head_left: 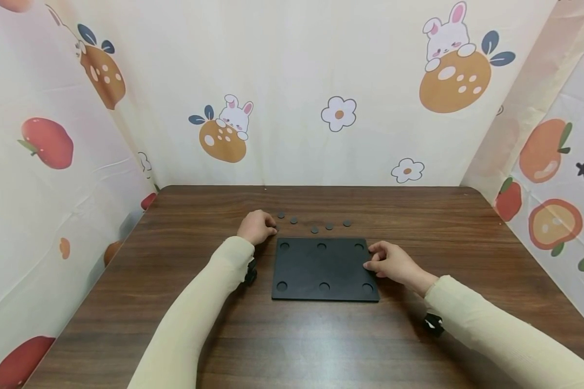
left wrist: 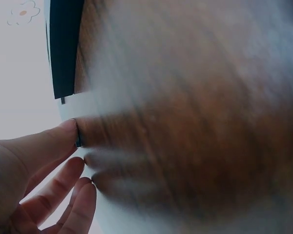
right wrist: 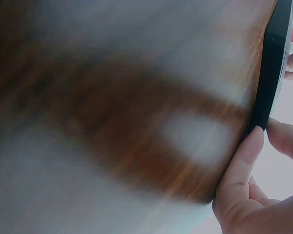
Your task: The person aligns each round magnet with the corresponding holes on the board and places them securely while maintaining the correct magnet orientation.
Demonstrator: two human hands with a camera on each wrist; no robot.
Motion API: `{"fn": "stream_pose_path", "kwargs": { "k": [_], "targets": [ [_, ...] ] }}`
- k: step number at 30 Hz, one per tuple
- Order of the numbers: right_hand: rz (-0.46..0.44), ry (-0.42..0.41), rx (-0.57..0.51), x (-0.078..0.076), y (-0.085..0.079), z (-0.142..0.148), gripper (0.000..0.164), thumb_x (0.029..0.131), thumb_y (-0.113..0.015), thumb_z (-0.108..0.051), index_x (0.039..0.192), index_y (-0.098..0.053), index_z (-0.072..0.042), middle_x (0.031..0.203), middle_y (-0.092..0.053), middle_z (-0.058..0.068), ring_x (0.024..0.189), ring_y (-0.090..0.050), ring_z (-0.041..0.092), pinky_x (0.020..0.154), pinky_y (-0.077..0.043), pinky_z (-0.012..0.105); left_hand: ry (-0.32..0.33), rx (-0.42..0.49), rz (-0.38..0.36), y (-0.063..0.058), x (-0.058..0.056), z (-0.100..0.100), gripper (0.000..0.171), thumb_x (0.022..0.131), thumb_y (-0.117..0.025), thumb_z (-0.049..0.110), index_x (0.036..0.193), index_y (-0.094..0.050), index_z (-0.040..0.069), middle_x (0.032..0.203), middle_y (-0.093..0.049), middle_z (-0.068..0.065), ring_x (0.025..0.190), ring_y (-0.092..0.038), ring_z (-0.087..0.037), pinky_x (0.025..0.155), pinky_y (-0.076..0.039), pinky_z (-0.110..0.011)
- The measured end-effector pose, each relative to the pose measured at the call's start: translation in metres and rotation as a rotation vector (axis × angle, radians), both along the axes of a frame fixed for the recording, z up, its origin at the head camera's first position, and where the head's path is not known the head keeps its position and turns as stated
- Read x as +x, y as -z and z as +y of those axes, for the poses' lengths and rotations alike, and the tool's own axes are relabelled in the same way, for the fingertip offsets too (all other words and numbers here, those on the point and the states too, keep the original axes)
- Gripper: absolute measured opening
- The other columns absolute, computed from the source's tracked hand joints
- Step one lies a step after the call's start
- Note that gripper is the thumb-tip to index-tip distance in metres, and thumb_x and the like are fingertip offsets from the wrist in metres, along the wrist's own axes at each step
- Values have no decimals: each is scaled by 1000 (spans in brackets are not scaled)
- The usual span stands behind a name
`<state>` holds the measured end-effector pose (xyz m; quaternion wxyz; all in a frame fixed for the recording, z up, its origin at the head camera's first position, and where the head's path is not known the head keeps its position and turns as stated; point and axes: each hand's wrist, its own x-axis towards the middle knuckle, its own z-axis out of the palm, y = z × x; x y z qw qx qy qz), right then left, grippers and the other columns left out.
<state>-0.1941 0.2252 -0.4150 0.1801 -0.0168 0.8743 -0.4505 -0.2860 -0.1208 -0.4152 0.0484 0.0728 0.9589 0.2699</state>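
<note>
A flat black board (head_left: 323, 267) with several round recesses lies on the table, three along its far side and three along its near side. Just beyond its far left corner, my left hand (head_left: 257, 227) pinches a small dark disc (left wrist: 78, 138) at the tabletop, thumb on the near side in the left wrist view. The other fingertips (left wrist: 90, 192) rest on the wood. My right hand (head_left: 391, 263) grips the board's right edge, its thumb over the top and a finger against the side. That edge (right wrist: 273, 63) also shows close up in the right wrist view.
Several dark discs (head_left: 314, 230) lie scattered on the brown wooden table (head_left: 321, 346) beyond the board. A printed curtain (head_left: 292, 65) stands behind the table's far edge and along both sides. Each wrist wears a black device (head_left: 434, 324).
</note>
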Motion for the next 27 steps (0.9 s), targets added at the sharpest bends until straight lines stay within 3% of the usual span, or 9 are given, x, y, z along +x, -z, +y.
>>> {"fn": "stream_pose_path", "kwargs": {
  "k": [14,27],
  "targets": [
    [1,4,9,1,0,0,54,92,-69,-13,136,-44,7,96,-57,12,83,-60,17,77,-57,33,20,5,-21,-3,4,-2,18,88,-74,19,104,-77,10,112,-72,-8,110,-64,-28,95,-51,-44],
    [-1,3,9,1,-2,-1,54,92,-69,-13,136,-44,7,96,-56,12,82,-60,17,76,-57,34,31,65,-25,-6,12,-4,20,89,-73,21,106,-75,11,113,-72,-8,110,-64,-28,92,-52,-44]
  ]
}}
